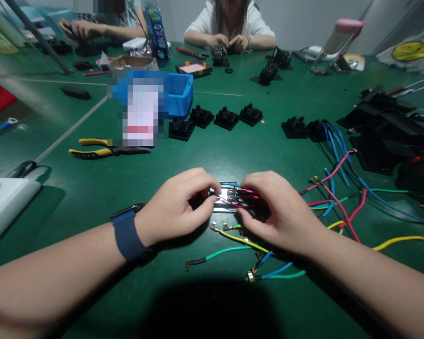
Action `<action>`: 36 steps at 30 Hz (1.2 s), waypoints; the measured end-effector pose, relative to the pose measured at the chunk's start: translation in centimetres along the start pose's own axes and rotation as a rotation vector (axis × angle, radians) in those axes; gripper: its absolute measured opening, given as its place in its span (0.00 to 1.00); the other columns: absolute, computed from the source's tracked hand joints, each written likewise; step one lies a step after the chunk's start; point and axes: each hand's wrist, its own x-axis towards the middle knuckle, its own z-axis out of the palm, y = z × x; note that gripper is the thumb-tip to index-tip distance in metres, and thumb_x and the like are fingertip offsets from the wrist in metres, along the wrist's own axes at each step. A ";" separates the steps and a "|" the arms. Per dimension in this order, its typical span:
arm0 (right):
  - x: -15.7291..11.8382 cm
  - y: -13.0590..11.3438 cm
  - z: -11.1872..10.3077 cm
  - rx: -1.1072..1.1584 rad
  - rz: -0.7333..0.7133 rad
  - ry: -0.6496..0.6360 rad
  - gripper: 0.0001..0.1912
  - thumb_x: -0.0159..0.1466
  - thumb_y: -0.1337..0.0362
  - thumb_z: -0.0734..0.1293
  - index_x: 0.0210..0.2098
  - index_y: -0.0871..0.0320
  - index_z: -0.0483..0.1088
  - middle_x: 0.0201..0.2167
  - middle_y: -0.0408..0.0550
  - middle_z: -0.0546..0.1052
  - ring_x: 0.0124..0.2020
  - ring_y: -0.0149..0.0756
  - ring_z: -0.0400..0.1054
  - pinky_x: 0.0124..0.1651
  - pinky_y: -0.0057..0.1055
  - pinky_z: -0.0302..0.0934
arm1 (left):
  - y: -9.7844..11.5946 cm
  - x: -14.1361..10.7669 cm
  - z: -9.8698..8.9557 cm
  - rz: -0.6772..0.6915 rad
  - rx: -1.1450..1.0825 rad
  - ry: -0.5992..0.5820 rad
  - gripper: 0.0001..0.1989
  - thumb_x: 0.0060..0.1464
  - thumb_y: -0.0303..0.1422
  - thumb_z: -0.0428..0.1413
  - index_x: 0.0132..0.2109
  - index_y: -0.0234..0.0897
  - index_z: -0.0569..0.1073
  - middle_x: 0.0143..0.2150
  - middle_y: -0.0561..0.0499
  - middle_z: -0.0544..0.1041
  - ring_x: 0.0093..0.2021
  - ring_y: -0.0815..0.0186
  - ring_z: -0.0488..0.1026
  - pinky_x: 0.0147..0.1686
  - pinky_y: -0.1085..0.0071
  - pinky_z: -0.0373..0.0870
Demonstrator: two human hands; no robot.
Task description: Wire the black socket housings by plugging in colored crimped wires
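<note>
A small black-framed part with a pale, shiny middle [224, 194] lies between my two hands, with red, black and blue wires at its right side. My left hand [187, 200] has thumb and forefinger pinched at its left edge. Curled around the right end is my right hand [279, 212], its thumb and forefinger on the part and its wires; the other fingers are hidden. Below the right hand lie loose wires with metal terminals, among them a yellow wire [245, 240] and a green wire [226, 252]. A red wire [342, 212] lies right of my right wrist.
Several black housings [226, 117] stand in a row beyond my hands. Yellow-handled pliers [109, 149] and a blue bin [182, 94] are left of them. Larger black parts [385, 136] crowd the right. Two people sit across the green table [92, 197]; a white box [7, 207] is at left.
</note>
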 end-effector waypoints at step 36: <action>-0.1 0.1 -0.2 -0.073 -0.105 -0.044 0.07 0.57 0.69 0.65 0.37 0.58 0.71 0.42 0.52 0.71 0.42 0.42 0.63 0.42 0.41 0.59 | 0.0 0.2 0.0 -0.077 0.026 0.035 0.05 0.54 0.27 0.51 0.36 0.34 0.72 0.32 0.53 0.72 0.33 0.70 0.68 0.34 0.75 0.64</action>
